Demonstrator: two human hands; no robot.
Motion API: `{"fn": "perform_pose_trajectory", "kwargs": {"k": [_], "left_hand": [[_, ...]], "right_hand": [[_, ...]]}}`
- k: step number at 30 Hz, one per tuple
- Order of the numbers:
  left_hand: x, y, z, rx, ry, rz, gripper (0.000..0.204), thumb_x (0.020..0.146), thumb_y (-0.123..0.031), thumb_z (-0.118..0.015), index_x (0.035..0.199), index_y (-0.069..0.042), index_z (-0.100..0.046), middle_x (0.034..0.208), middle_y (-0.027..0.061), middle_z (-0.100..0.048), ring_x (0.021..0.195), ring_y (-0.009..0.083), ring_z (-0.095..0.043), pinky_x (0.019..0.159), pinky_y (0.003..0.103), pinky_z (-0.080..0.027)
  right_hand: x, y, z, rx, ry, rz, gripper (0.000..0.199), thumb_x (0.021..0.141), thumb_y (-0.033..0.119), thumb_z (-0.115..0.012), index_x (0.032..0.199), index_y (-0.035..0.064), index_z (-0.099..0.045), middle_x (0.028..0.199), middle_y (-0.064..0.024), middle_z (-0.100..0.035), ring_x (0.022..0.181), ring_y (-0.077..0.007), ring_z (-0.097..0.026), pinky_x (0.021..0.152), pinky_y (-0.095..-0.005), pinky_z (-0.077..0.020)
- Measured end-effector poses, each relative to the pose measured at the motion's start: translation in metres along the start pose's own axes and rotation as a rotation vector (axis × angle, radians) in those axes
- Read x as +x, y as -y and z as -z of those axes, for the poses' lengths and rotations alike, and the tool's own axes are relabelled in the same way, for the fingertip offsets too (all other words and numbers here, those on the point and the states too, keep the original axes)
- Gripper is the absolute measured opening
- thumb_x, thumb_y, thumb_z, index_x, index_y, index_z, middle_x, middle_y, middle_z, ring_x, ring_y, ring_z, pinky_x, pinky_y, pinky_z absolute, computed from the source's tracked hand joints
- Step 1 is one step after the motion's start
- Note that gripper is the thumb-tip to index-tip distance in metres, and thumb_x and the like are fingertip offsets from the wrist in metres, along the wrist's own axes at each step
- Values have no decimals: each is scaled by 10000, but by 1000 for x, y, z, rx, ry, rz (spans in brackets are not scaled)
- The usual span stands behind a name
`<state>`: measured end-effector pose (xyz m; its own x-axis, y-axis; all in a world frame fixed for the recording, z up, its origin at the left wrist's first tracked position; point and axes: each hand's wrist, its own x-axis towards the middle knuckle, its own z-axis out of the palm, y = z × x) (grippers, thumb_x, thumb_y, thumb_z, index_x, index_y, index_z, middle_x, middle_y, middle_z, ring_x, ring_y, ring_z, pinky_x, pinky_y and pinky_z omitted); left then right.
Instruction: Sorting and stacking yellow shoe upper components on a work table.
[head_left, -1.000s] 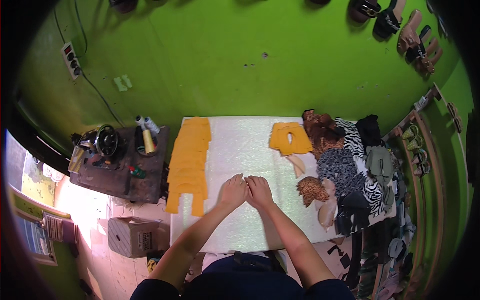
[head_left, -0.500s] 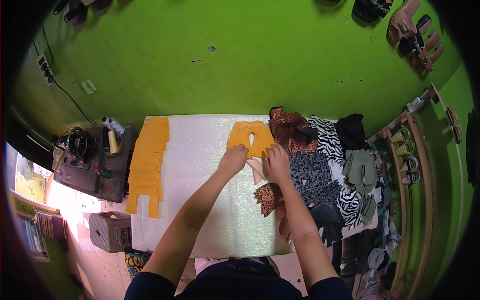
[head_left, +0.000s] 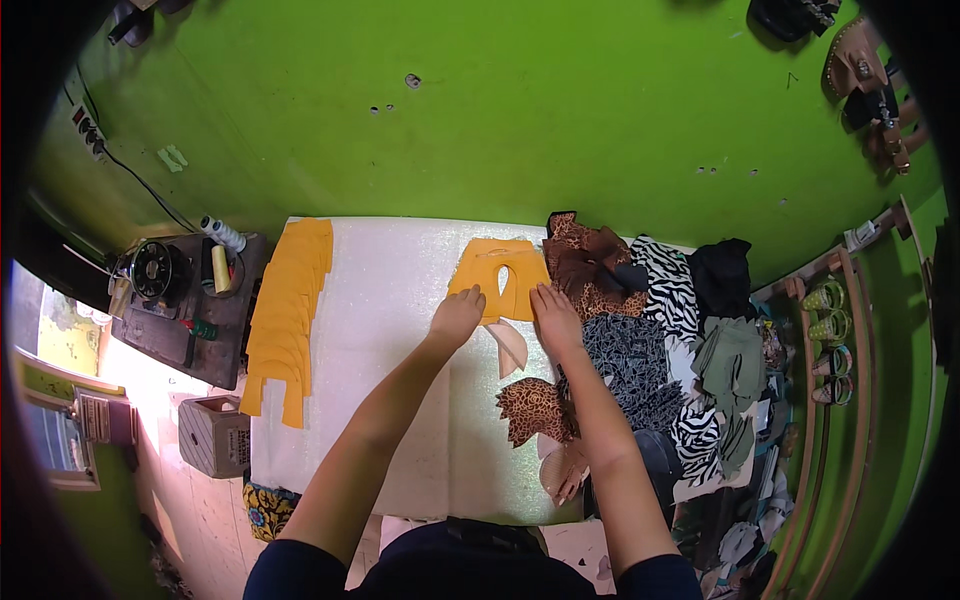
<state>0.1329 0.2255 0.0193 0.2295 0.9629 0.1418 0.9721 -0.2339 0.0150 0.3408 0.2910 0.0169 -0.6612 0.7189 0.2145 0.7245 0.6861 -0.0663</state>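
Observation:
On the white table (head_left: 390, 400) lies a mustard-yellow cut piece of material (head_left: 495, 255), wide at the top, with two legs around an oval gap. My left hand (head_left: 460, 313) rests its outstretched fingers on the lower left leg. Across the gap, my right hand (head_left: 556, 320) has its fingers flat on the lower right leg, slightly apart. Just below the yellow piece is a pale pink-beige piece (head_left: 508, 350), with a leopard-print piece (head_left: 535, 408) nearer me. Along the table's left edge runs an overlapping stack of yellow pieces (head_left: 285, 320) of similar shape.
Piles of brown leopard-print (head_left: 590, 270), zebra-print (head_left: 668, 285), black-grey patterned (head_left: 625, 355) and olive-green pieces (head_left: 728, 360) cover the table's right side. At left, a dark machine stand (head_left: 190, 340) holds thread cones (head_left: 222, 233). A wooden sandal rack (head_left: 855, 400) stands at far right.
My view has shifted slightly. The yellow piece lies flatter, and my fingers have spread out over its legs. More of the pale piece below it shows.

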Motion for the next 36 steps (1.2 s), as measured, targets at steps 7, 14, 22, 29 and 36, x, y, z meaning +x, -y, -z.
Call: {"fn": "perform_pose_trajectory", "kwargs": {"k": [7, 14, 22, 29, 36], "left_hand": [[5, 6, 18, 36, 33, -50, 347, 750, -104, -492, 1079, 1, -523, 1151, 134, -518, 1026, 224, -526, 848, 320, -434], [-15, 6, 44, 30, -214, -54, 376, 749, -93, -485, 1106, 21, -512, 1186, 138, -509, 1075, 228, -508, 880, 313, -422], [-82, 18, 52, 3, -256, -161, 328, 736, -79, -508, 1043, 33, -539, 1111, 151, -547, 986, 247, -559, 815, 304, -472], [-159, 28, 40, -19, -252, -156, 303, 729, -75, -516, 1010, 33, -549, 1083, 148, -557, 980, 252, -564, 810, 306, -478], [-191, 15, 33, -145, -21, -82, 358, 730, -105, -515, 1067, 11, -538, 1140, 143, -534, 1053, 239, -520, 895, 313, -420]], "right_hand": [[4, -2, 14, 39, -212, 46, 410, 709, 63, -519, 1119, 48, -521, 1146, -90, -546, 1077, -234, -507, 960, -371, -355], [5, 26, 38, 32, -346, 78, 331, 759, 95, -472, 1078, 33, -536, 1116, -93, -564, 1038, -224, -535, 939, -384, -369], [-27, 84, 37, 91, -384, 274, 293, 753, 134, -503, 1012, 9, -560, 1025, -120, -586, 972, -227, -563, 880, -371, -414], [-64, 144, 30, 188, -398, 292, 196, 742, 119, -526, 905, 19, -572, 912, -105, -607, 865, -225, -594, 823, -363, -448], [-95, 167, 21, 251, -244, 200, 143, 724, 94, -551, 851, 49, -598, 846, -85, -620, 792, -232, -598, 769, -346, -470]]}}
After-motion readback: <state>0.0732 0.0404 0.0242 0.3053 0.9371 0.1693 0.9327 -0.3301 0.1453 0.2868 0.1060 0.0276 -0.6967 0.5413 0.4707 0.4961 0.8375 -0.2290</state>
